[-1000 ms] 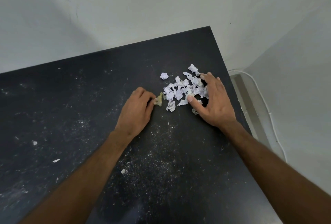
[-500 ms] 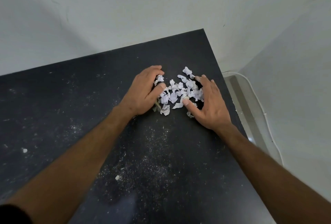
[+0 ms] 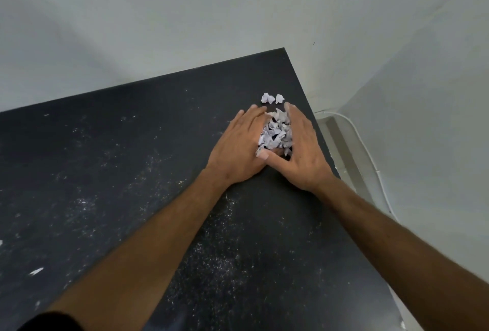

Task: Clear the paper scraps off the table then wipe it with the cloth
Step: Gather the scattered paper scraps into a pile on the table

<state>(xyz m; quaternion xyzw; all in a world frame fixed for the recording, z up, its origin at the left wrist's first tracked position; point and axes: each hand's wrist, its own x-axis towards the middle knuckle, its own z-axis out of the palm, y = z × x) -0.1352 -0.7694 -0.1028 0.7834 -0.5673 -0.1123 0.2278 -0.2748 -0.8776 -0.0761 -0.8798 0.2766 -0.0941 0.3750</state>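
White specks and dust on the near part of the black counter (image 3: 132, 171). My left hand (image 3: 239, 150) and right hand (image 3: 304, 153) lie fingers straight, cupped either side of the paper scraps (image 3: 276, 132), pressing against the pile near the counter's right edge. Thumbs touch at the near side. Two stray scraps (image 3: 272, 98) sit just beyond my fingertips, toward the far right corner.

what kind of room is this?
Likely a bare indoor room corner, maybe an office or utility space: a black table pushed against plain white walls, with a white cable running along the floor edge.
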